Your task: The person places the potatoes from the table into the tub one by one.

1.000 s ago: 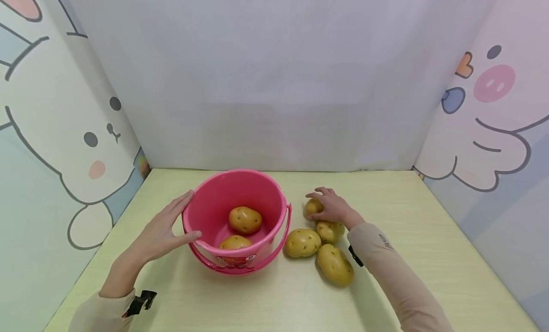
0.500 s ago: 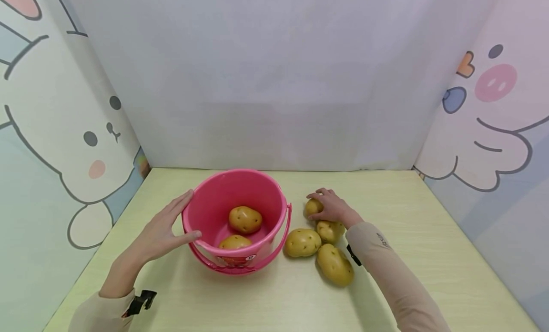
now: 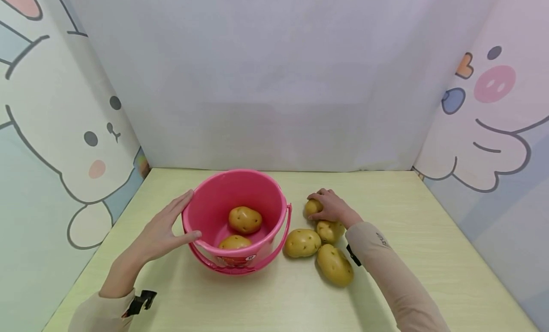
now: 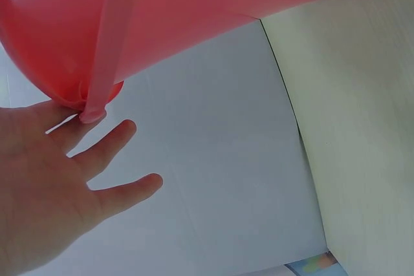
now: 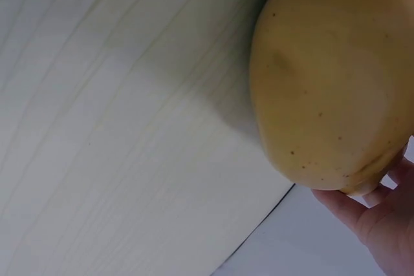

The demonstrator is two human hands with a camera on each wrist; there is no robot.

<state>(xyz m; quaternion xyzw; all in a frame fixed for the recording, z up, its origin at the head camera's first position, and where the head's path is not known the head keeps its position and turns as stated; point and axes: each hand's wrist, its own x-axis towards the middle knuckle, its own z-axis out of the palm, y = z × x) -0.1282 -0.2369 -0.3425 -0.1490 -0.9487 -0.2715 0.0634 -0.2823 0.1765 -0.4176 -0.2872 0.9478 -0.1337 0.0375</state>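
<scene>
The right hand (image 3: 332, 209) pinches the farthest potato (image 3: 314, 206) between thumb and curled fingers, well right of middle toward the table's (image 3: 429, 246) far edge; reaching from above probably clears the neighbouring potato (image 3: 329, 232). Two more, a round potato (image 3: 302, 243) and a long potato (image 3: 335, 265), lie nearer the front edge. The left hand (image 3: 160, 232), fingers spread, touches the rim of the pink bucket (image 3: 218, 203), likely to steady it; two potatoes sit inside. Against a second ago, the right fingertips sit slightly closer over their potato; bucket and potatoes look unmoved.
</scene>
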